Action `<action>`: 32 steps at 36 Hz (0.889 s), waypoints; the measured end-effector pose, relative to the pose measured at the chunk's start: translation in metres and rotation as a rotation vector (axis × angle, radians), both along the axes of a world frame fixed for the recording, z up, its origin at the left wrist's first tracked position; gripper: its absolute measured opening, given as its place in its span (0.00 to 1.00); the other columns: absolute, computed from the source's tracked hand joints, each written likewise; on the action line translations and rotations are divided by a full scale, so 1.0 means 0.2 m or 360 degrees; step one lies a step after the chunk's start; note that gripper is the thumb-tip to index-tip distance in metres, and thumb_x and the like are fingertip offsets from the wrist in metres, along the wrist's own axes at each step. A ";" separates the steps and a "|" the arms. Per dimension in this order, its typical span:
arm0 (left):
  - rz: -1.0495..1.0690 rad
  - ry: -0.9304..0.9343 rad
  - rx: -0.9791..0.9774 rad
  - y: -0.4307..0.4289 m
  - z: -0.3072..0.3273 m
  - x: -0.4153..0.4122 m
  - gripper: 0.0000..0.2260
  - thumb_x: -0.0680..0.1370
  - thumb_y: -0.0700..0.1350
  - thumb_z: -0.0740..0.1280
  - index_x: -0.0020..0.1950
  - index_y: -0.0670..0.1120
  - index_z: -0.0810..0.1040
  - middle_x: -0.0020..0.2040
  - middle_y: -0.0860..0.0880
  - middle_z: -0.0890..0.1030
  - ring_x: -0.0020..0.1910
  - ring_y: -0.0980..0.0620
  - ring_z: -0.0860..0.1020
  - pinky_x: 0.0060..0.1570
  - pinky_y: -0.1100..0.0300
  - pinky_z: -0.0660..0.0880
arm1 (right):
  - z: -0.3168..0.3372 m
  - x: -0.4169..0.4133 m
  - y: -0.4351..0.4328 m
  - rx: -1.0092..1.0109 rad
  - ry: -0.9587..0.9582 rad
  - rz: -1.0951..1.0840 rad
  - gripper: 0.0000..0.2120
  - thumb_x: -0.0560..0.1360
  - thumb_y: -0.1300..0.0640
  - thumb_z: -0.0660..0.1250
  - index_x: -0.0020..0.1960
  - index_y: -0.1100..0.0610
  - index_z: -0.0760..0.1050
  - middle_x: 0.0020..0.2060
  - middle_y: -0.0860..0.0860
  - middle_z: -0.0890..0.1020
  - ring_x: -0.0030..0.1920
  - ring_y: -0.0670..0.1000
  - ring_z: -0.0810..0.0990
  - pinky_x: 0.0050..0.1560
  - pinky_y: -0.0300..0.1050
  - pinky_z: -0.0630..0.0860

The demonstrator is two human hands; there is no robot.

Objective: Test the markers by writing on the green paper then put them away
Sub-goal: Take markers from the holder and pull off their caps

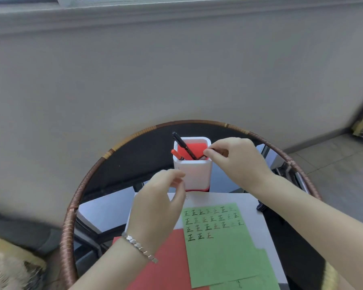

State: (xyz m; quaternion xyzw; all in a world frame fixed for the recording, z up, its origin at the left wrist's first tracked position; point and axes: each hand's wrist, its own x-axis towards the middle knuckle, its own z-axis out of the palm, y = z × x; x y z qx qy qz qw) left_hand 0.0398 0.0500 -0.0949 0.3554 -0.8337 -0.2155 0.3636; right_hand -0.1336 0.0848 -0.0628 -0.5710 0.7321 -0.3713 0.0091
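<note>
- Marker: dark, only partly visible; its lower end is already inside the holder, at the holder's right rim.
- Right hand: above the holder's right rim, thumb and forefinger pinching the marker's upper end.
- Holder contents: a black marker and an orange marker lean toward the holder's left side.
- Judgement: release only once the tip is well below the rim. Keep the barrel clear of the two leaning markers so none tips out.
- Green paper: lies in front of the holder and carries rows of test characters.
- Left hand: in front of the holder, fingers loosely curled, nothing visible in them. It could steady the holder's front wall.
- Table: dark, carries the holder.
</note>
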 end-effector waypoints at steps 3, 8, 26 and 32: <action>-0.0041 0.0077 -0.0149 0.01 0.02 -0.02 0.11 0.73 0.46 0.60 0.52 0.48 0.78 0.46 0.55 0.79 0.47 0.61 0.75 0.45 0.68 0.73 | 0.06 0.00 0.06 -0.0340 -0.0104 0.0020 0.07 0.74 0.56 0.66 0.41 0.56 0.81 0.32 0.50 0.81 0.33 0.48 0.76 0.37 0.48 0.75; -0.0103 0.0214 -0.0259 0.05 0.09 -0.11 0.18 0.73 0.48 0.59 0.63 0.47 0.70 0.58 0.55 0.70 0.59 0.59 0.68 0.61 0.69 0.64 | 0.22 0.03 0.24 -0.0797 -0.0456 0.0101 0.06 0.76 0.55 0.61 0.43 0.50 0.76 0.30 0.48 0.80 0.32 0.48 0.77 0.35 0.42 0.74; -0.0390 -0.0167 0.0067 0.20 0.07 -0.20 0.09 0.79 0.46 0.56 0.54 0.48 0.73 0.44 0.52 0.77 0.42 0.53 0.74 0.42 0.53 0.72 | 0.01 0.11 0.39 -0.0225 -0.1382 0.0105 0.04 0.73 0.58 0.66 0.41 0.56 0.77 0.25 0.46 0.79 0.24 0.41 0.72 0.27 0.30 0.69; -0.0484 -0.0203 0.0166 0.20 0.06 -0.17 0.11 0.80 0.48 0.53 0.55 0.48 0.73 0.43 0.51 0.76 0.40 0.55 0.72 0.40 0.60 0.69 | -0.05 0.12 0.36 -0.0214 -0.1610 0.0106 0.05 0.74 0.58 0.64 0.41 0.56 0.78 0.32 0.48 0.84 0.35 0.44 0.81 0.35 0.33 0.76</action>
